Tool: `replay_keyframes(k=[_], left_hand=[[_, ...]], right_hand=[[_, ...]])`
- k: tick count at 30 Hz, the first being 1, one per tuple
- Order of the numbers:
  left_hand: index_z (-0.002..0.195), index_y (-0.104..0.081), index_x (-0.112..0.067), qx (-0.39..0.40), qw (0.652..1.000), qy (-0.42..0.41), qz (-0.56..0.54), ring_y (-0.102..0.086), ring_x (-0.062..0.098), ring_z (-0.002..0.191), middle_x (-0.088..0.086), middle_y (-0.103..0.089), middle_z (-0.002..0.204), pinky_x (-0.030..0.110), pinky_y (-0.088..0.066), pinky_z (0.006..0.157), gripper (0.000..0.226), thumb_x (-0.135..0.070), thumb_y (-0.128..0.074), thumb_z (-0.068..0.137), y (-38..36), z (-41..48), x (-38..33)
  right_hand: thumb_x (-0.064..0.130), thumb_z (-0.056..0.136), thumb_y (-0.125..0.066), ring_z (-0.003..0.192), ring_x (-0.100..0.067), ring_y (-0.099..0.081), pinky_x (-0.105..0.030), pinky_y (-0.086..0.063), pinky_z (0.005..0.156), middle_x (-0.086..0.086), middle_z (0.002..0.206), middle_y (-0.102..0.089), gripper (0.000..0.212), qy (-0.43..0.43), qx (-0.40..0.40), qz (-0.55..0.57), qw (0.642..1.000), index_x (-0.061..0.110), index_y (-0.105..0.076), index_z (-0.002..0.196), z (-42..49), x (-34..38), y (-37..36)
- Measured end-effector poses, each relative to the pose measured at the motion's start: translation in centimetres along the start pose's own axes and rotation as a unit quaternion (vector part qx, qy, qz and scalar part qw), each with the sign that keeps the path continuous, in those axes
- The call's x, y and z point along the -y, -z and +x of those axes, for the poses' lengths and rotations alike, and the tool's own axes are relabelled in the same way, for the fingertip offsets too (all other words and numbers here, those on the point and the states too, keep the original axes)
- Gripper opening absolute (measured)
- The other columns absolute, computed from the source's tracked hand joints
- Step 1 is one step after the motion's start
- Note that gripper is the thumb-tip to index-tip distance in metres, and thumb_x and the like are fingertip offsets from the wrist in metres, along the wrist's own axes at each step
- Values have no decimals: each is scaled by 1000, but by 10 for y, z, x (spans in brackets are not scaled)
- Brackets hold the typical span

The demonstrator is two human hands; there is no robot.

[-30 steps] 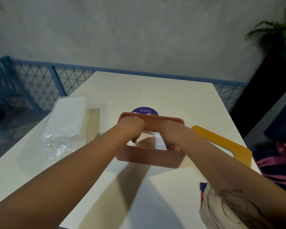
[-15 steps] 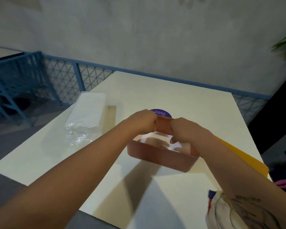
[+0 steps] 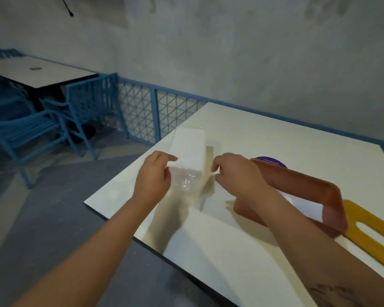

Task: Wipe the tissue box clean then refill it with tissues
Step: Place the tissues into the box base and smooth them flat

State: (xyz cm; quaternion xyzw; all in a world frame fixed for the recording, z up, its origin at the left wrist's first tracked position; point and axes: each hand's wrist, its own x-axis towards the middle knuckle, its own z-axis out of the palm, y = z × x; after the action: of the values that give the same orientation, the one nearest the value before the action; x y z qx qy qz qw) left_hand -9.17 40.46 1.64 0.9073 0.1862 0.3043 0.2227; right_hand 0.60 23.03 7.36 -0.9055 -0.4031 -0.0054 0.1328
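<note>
head view: both hands off box [image 3: 297, 181], now at tissue pack [image 3: 187, 147]. left hand [image 3: 153, 177] touches its near corner, grip unclear; right hand [image 3: 233, 171] loosely curled, empty. box sits on table [image 3: 226, 244], at right.

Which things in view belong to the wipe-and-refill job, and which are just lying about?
Job:
- tissue pack in clear wrap
- reddish tissue box, open
- yellow slotted lid beside the box
- left hand at the pack's near end
- right hand just right of the pack, holding nothing

Lying about:
- purple round sticker behind the box
- blue chairs
- second table
- blue mesh railing
</note>
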Motion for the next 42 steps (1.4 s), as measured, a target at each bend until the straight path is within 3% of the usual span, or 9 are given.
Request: replay_keyframes(k=[4, 9, 14, 18, 23, 28, 32, 35, 42], left_hand=[[114, -62, -16, 84, 993, -75, 29, -57, 24, 110, 2, -61, 120, 31, -42, 94, 41, 1, -62, 77, 2, 3, 32], [137, -40, -28, 200, 973, -102, 55, -33, 13, 135, -8, -34, 148, 31, -24, 111, 69, -39, -70, 76, -2, 5, 48], [140, -32, -27, 178, 976, -101, 80, -28, 15, 136, -5, -26, 150, 30, -23, 106, 90, -62, -69, 65, -17, 4, 53], [132, -43, -20, 136, 984, -93, 71, -39, 23, 131, 3, -37, 145, 37, -31, 100, 82, -68, -59, 67, -29, 6, 48], [107, -63, -19, 79, 994, -42, -58, -42, 21, 123, -1, -46, 135, 34, -26, 96, 26, -36, -56, 88, -29, 19, 42], [100, -66, -15, 141, 977, 69, -143, -43, 21, 117, -1, -51, 124, 28, -22, 86, 29, -32, -43, 97, -24, 44, 37], [100, -63, -11, 179, 976, 64, -107, -40, 26, 117, 6, -48, 126, 33, -27, 88, 33, -28, -35, 99, -25, 49, 33], [102, -58, -7, 193, 977, 48, -78, -40, 30, 116, 11, -47, 124, 38, -32, 90, 37, -31, -31, 100, -22, 50, 32], [104, -51, -4, 230, 967, 37, -99, -37, 30, 116, 13, -45, 121, 39, -33, 93, 40, -37, -29, 99, -17, 50, 37]], right_hand=[[27, 80, -66, 93, -18, -55, -28, -37, 69, 4, 103, -52, 31, -7, 35, 31, 999, 21, -54, 109, 8, 28, -28], [32, 66, -75, 95, -19, -47, -28, -38, 62, 1, 112, -40, 63, -28, -14, -4, 999, 18, -40, 117, 13, 51, -62], [-2, 54, -67, 73, -26, -54, -20, -26, 40, -9, 92, -52, 49, -46, -129, -41, 990, 6, -53, 100, 15, 55, -87], [-16, 68, -46, 72, -28, -52, -29, -31, 50, -12, 94, -54, 39, -92, -195, 68, 974, 2, -53, 101, 14, 58, -94], [-17, 68, -48, 63, -25, -50, -25, -31, 51, -6, 90, -53, 33, -111, -234, 86, 962, 7, -55, 90, 8, 49, -103], [-14, 68, -57, 66, -12, -49, -11, -26, 53, -2, 97, -54, 40, -97, -219, 44, 970, 15, -67, 93, 0, 42, -110], [-6, 77, -53, 90, -20, -57, -22, -37, 62, -4, 121, -50, 54, -111, -195, 25, 974, 30, -63, 116, 5, 42, -112], [-9, 62, -65, 89, -28, -61, -21, -39, 53, -10, 112, -57, 58, -90, -217, -20, 972, 25, -69, 108, 10, 46, -108], [3, 67, -70, 87, -35, -61, -37, -54, 63, -14, 105, -63, 26, -13, -288, -21, 957, 17, -73, 88, 29, 50, -103]])
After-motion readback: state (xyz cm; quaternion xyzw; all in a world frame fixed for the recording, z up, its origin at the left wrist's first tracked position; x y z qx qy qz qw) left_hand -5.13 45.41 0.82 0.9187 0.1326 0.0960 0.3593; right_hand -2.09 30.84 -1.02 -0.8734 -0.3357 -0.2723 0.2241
